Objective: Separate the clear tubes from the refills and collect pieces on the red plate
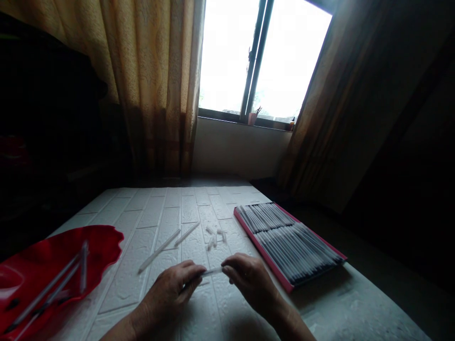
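My left hand (177,284) and my right hand (247,279) face each other low in the middle, each pinching one end of a thin translucent tube (213,271). The tube lies roughly level just above the white brick-patterned table (167,208). Beyond my hands are several short clear pieces (215,238). Two long pale tubes lie slanted to the left of these, a longer one (159,251) and a shorter one (187,233). What my curled fingers cover is hidden.
At the left edge is a red scalloped dish (103,237) with several pen-like sticks in it. On the right a red-edged tray (263,255) holds two rows of dark-tipped tubes. Behind the table are a curtain and a window with a small cup (252,118) on its sill.
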Tool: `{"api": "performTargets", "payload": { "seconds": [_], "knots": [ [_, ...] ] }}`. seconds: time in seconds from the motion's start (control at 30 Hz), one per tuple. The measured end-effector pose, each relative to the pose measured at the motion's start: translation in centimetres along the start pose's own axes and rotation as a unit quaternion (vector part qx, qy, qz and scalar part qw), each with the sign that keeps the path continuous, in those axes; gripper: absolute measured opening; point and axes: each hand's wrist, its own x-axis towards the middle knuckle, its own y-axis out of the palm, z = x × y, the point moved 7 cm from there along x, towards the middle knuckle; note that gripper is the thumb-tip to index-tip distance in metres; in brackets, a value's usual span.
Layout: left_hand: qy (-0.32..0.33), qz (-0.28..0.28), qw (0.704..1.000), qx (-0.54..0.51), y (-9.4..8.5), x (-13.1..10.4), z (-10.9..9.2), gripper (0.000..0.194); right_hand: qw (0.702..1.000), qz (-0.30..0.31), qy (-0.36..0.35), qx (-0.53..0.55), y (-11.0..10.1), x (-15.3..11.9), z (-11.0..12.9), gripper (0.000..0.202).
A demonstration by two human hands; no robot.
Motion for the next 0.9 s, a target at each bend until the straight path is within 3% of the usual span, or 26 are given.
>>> {"api": "performTargets", "payload": {
  "seconds": [0.17,0.3,0.37,0.5,0.63,0.77,0.9],
  "knots": [
    [0.017,0.0,1.0,0.019,0.1,0.0,-0.2,0.028,0.997,0.007,0.001,-0.071,0.9,0.0,-0.6,0.047],
    [0.018,-0.001,1.0,0.024,0.1,0.0,-0.2,0.027,0.998,0.016,0.031,-0.046,1.8,0.0,-1.7,0.062],
    [0.008,-0.001,1.0,0.016,0.1,0.0,0.0,0.027,0.999,0.011,0.046,-0.012,1.8,-0.1,-2.1,0.061],
    [-0.006,-0.005,1.0,0.004,0.0,0.0,0.3,0.027,0.996,-0.012,0.047,0.079,1.3,-0.6,-2.4,0.031],
    [-0.007,-0.001,1.0,0.011,-0.1,0.0,0.2,0.026,0.995,-0.027,0.019,0.097,0.9,-0.8,-1.9,0.016],
    [-0.01,0.005,1.0,0.028,-0.1,0.0,0.1,0.026,0.999,-0.018,0.015,0.028,1.1,-0.7,-1.6,0.019],
    [-0.009,0.013,0.999,0.045,0.2,-0.1,0.1,0.026,0.999,0.003,0.011,-0.052,1.7,-0.5,-1.7,0.039]
  ]
}}
